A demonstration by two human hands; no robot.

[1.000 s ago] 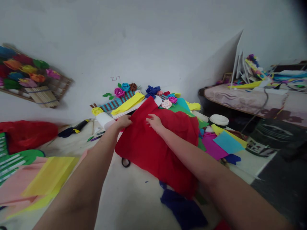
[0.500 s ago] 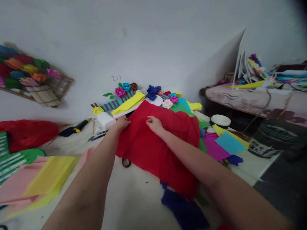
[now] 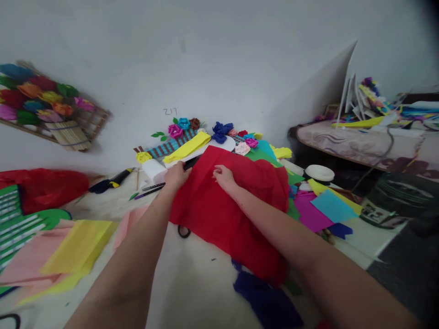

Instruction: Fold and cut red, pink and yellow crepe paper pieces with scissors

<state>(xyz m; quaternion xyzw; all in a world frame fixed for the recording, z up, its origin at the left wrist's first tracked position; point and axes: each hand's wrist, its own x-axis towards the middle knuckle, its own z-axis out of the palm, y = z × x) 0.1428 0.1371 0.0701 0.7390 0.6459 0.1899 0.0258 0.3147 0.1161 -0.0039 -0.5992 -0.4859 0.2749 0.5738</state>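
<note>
A large red crepe paper sheet (image 3: 219, 210) lies spread and rumpled over the table and the things beneath it. At its upper left edge my left hand (image 3: 176, 176) is closed, thumb and fingers together beside a dark object (image 3: 192, 161) partly under the sheet. What these fingers grip is hidden. My right hand (image 3: 224, 178) rests over the middle of the sheet with its fingers curled in a loose pinch. Whether a fold of paper is between them I cannot make out. A black ring-shaped handle (image 3: 184, 231) pokes out from under the sheet's lower left edge.
Paper flowers (image 3: 222, 131), a yellow paper strip (image 3: 187, 147), a white roll (image 3: 153, 170) and pens (image 3: 150, 190) lie beyond the sheet. Pink and yellow papers (image 3: 77, 246) are at left. Coloured sheets (image 3: 334, 205) and a dark bucket (image 3: 394, 201) stand right. Navy paper (image 3: 267, 299) lies in front.
The whole view has shifted slightly to the right. My left hand has moved a little outward at the sheet's edge, and more of the dark object shows. My right hand keeps its place on the sheet.
</note>
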